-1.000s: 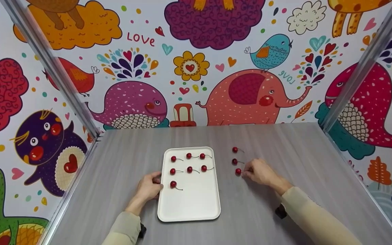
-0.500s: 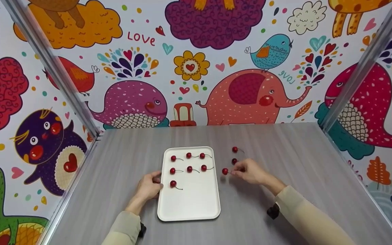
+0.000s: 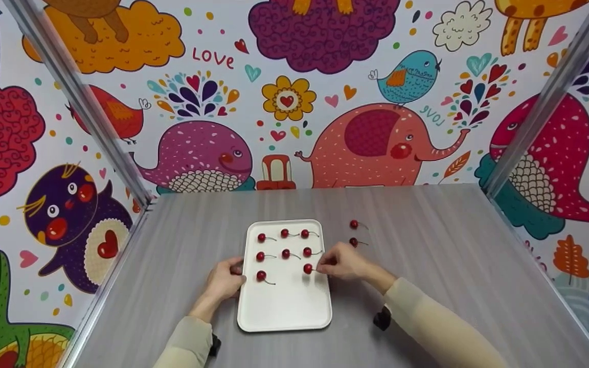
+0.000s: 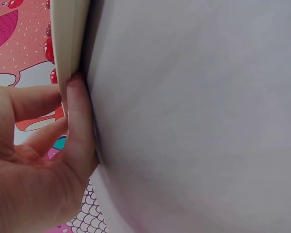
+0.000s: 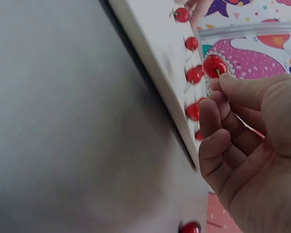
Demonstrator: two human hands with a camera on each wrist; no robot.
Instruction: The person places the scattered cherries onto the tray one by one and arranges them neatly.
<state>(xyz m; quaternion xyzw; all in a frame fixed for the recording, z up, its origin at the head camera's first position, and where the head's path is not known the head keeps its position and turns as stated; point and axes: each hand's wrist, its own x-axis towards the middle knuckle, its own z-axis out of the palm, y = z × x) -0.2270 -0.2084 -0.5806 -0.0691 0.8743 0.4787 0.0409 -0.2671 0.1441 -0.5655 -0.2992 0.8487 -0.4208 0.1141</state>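
My right hand (image 3: 346,262) is over the right edge of a white rectangular tray (image 3: 284,309), pinching a red cherry (image 3: 308,269) by its stem. In the right wrist view, thumb and index fingertip meet at the stem of that cherry (image 5: 214,65), while the other fingers curl loosely below. My left hand (image 3: 224,281) holds the tray's left edge. The left wrist view has its fingers at the rim of the tray (image 4: 70,36). Several cherries with stems lie on the tray in rows, among them a lone front-left cherry (image 3: 261,276).
Two loose cherries lie on the grey wood-grain table (image 3: 427,225) right of the tray: a far cherry (image 3: 354,224) and a nearer cherry (image 3: 353,242), just beyond my right hand. Patterned walls with metal corner posts (image 3: 524,102) enclose the table at back and sides.
My right hand has carried the nearest loose cherry leftward from the table to over the tray's right part. The left hand stays at the tray's left edge.
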